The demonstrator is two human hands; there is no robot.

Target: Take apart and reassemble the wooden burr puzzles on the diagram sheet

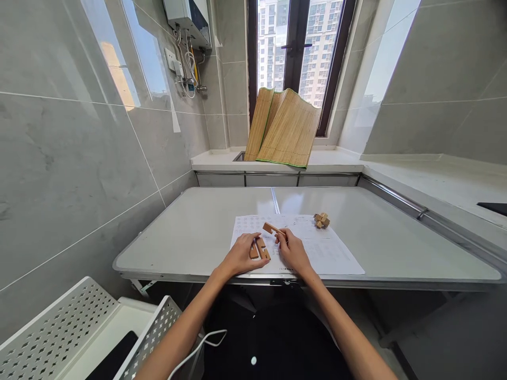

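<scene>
My right hand point(293, 252) pinches one end of a notched wooden puzzle piece point(271, 228), holding it tilted above the printed paper. Beside it, my left hand point(242, 255) curves round two more notched wooden pieces point(262, 249), fingers at their far end and thumb at the near end. These lie side by side on the paper, partly covered by the hand. An assembled wooden burr puzzle point(322, 220) sits near the paper's far right corner, apart from both hands.
The white printed sheet point(332, 256) lies on a white folding table point(178, 227). A white perforated basket point(79, 322) with a dark flat object stands lower left, near a white cable point(198, 345). Behind the table, a bamboo mat point(291, 129) leans at the window.
</scene>
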